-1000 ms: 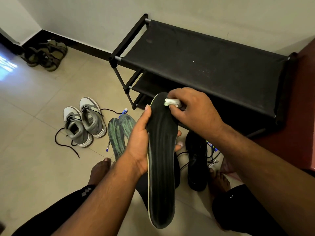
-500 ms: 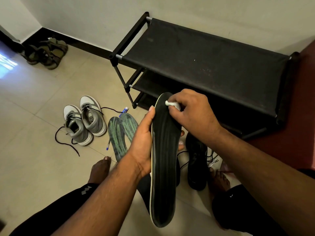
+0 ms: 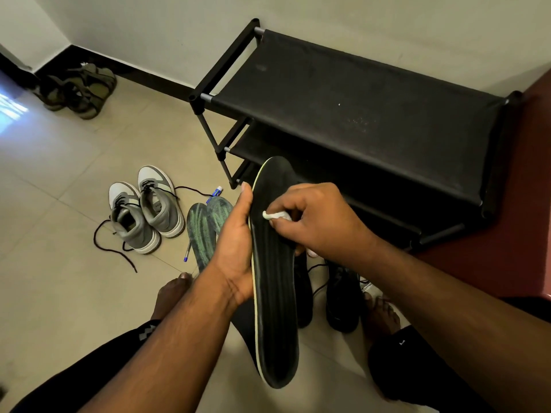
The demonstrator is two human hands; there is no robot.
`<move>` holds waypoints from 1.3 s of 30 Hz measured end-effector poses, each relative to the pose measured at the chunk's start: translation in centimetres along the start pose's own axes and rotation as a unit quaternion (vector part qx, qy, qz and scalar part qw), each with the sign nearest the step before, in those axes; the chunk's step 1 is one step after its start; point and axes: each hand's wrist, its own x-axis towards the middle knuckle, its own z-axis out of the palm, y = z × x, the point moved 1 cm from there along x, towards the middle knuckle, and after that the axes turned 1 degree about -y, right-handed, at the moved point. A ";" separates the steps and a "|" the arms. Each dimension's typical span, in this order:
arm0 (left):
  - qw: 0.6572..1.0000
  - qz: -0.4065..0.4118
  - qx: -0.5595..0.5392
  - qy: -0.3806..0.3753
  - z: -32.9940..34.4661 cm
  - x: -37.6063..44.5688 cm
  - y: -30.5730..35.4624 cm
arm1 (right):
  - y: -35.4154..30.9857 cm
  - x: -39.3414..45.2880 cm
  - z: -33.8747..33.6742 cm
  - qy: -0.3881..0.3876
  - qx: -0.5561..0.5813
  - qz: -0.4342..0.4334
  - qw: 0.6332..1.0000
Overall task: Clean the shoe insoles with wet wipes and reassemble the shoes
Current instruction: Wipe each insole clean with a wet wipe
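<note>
The left hand grips one black insole; the right hand pinches one wipe against it. Two green insoles, two grey sneakers and two black shoes lie on the tiled floor beside a black rack.

The room is dim and evenly lit, with a warm, slightly yellow cast on the tiled floor and wall. A bluish-white patch of glare falls on the floor at the far left edge. The black shoe rack swallows detail in its lower shelves, and soft shadows lie beneath it. Wide-angle distortion bends the rack's rails and stretches the forearms at the lower corners. Focus is fairly sharp at centre; the sandals in the corner look soft and murky.
</note>
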 end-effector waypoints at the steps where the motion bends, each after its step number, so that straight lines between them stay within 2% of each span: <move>1: 1.000 -0.001 -0.004 0.006 -0.1 0.0 0.0 | -0.2 0.0 0.0 -0.028 -0.001 -0.003 1.000; 3: 1.000 -0.002 0.000 0.018 -0.2 0.1 0.0 | -0.1 0.2 -0.4 -0.088 0.030 0.033 0.995; 4: 1.000 -0.002 0.010 0.025 -0.2 0.0 0.1 | 0.2 0.5 -0.8 -0.091 0.057 0.057 0.993; 5: 0.999 -0.006 0.018 0.034 -0.1 -0.1 0.1 | 0.7 0.9 -1.3 -0.062 0.081 0.074 0.992; 8: 0.998 -0.031 0.006 0.050 0.1 -0.4 0.2 | 2.8 1.9 -3.4 0.100 0.111 0.097 0.984; 10: 0.998 -0.039 -0.006 0.046 0.5 -0.6 0.2 | 3.5 2.0 -4.2 0.133 0.051 0.091 0.986; 13: 0.999 -0.039 -0.014 0.030 0.7 -0.6 0.1 | 3.6 1.9 -3.7 0.100 -0.055 0.052 0.992; 16: 0.999 -0.044 0.005 0.025 0.2 -0.3 0.1 | 3.2 1.9 -3.0 0.073 -0.109 0.036 0.991; 24: 0.999 -0.027 0.033 0.010 -0.8 -0.2 0.0 | 2.2 1.5 -2.6 0.037 -0.082 0.043 0.995; 30: 1.000 0.006 0.001 0.002 -0.8 0.0 0.1 | 0.7 0.4 -0.5 -0.042 -0.069 0.017 0.997; 33: 1.000 0.008 -0.015 0.006 -0.8 0.1 0.3 | 0.5 0.4 -0.6 -0.087 0.034 0.060 0.994; 34: 1.000 0.008 -0.013 0.010 -0.8 0.1 0.3 | 0.6 0.6 -1.0 -0.073 0.081 0.081 0.991; 37: 0.999 0.011 0.002 0.030 -1.0 0.2 0.4 | 2.0 1.8 -2.8 0.052 0.200 0.148 0.967; 39: 0.999 0.005 0.006 0.036 -0.9 0.2 0.2 | 2.9 2.2 -3.7 0.112 0.210 0.181 0.954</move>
